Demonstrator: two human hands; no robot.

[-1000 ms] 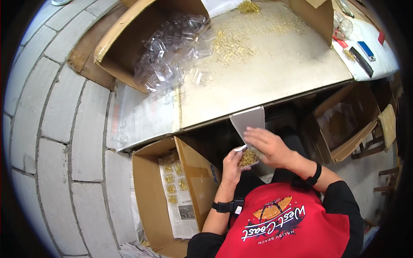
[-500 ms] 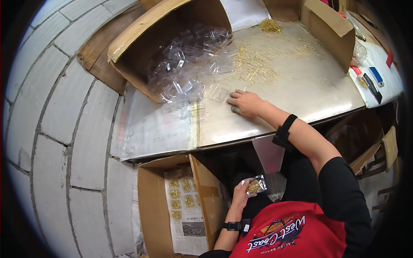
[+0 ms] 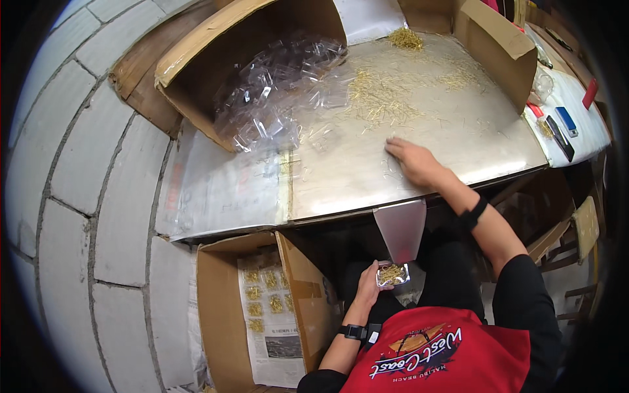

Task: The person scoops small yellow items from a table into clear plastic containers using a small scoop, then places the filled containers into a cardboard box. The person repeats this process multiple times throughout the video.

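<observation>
Below the table edge, my left hand (image 3: 368, 288) grips a small clear plastic box (image 3: 407, 275) from its left side. Thin gold-coloured metal pieces (image 3: 392, 274) lie inside it, pin-like in shape. My right hand (image 3: 416, 162) rests on the metal tabletop (image 3: 341, 187), fingers stretched out flat and pointing left. Faint outlines of something clear show by its fingers; I cannot make out what. Just below that hand, a translucent chute (image 3: 401, 229) slopes from the table edge down toward the box. More gold pieces (image 3: 380, 98) are scattered across the table beyond the right hand.
A tipped cardboard box (image 3: 190, 59) spills clear plastic cases (image 3: 268, 111) at the back left. Below the table, another carton (image 3: 219, 314) holds several filled packs on newspaper. A gold heap (image 3: 406, 39) lies far back. A blue item (image 3: 566, 122) lies right, near a cardboard wall (image 3: 491, 49).
My right hand has slid right and slightly nearer across the tabletop, away from the clear cases. My left hand still holds the box, now at the chute's lower end.
</observation>
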